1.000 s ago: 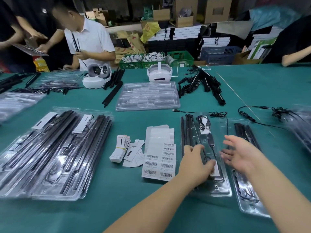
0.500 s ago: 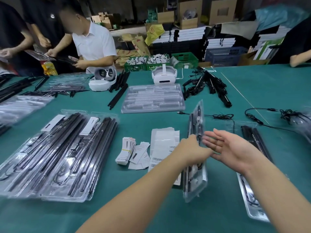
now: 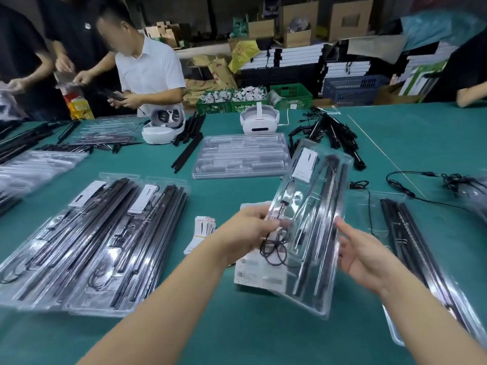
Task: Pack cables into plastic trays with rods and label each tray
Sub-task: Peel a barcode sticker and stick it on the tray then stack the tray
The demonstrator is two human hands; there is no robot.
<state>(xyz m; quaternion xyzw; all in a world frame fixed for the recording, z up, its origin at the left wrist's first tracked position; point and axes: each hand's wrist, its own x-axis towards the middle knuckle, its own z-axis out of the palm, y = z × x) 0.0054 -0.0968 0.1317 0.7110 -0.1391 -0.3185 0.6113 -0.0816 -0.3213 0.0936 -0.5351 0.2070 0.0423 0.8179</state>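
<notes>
A clear plastic tray (image 3: 313, 217) with black rods, a coiled black cable and a white label at its far end is held tilted above the table. My left hand (image 3: 250, 230) grips its left edge. My right hand (image 3: 361, 251) touches its right edge with fingers nearly straight. Under the tray lies a sheet of barcode labels (image 3: 258, 272). A second tray with rods (image 3: 411, 246) lies flat on the table to the right. Two filled, labelled trays (image 3: 100, 243) lie side by side at the left.
Small white tags (image 3: 204, 229) sit left of my left arm. An empty clear tray (image 3: 239, 155) lies further back, with two white headsets (image 3: 259, 119), loose black rods (image 3: 188, 148) and cables (image 3: 411, 183) around it. People work at the far-left table edge.
The tray was flat on the table, was lifted on edge, and now faces me flipped over and tilted. My right hand has come against its right edge.
</notes>
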